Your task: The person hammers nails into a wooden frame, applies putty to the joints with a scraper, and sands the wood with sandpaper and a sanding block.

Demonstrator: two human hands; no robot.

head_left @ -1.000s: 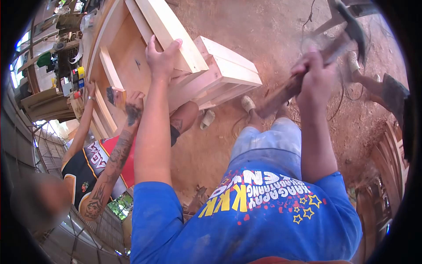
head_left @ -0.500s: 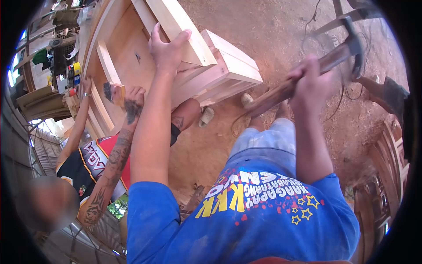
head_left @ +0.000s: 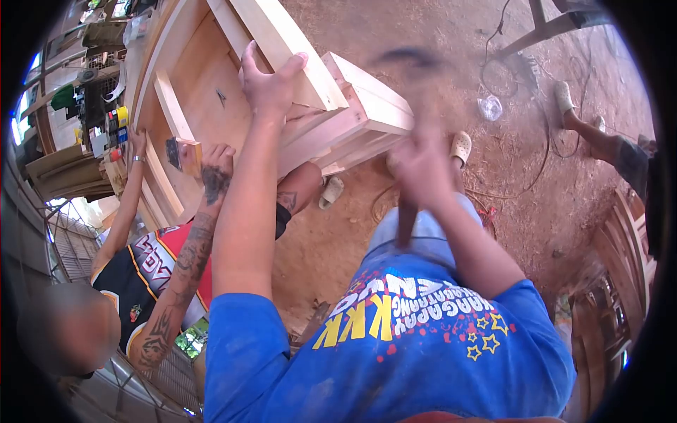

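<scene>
My left hand (head_left: 269,88) grips the upper rail of a pale wooden frame (head_left: 293,49), with the thumb over one side and the fingers over the other. In my right hand (head_left: 427,166) is a hammer (head_left: 407,224), held by its brown wooden handle. The hammer's head is smeared by motion and shows as a dark streak above the hand, close to the frame's right end. Built up from light boards, the frame has a stepped outer end (head_left: 377,106) and a brown panel inside.
At left, a co-worker's tattooed arm (head_left: 190,257) reaches to the frame beside a wood-and-dark block-shaped tool (head_left: 185,155). Another person's leg (head_left: 596,137) stands at right near cables. A clear plastic piece (head_left: 490,108) lies on the dirt floor. Curved wooden parts (head_left: 620,261) are stacked far right.
My right hand has swung the hammer leftward, toward the frame's end, and its handle has turned more upright. My left hand keeps its grip on the frame.
</scene>
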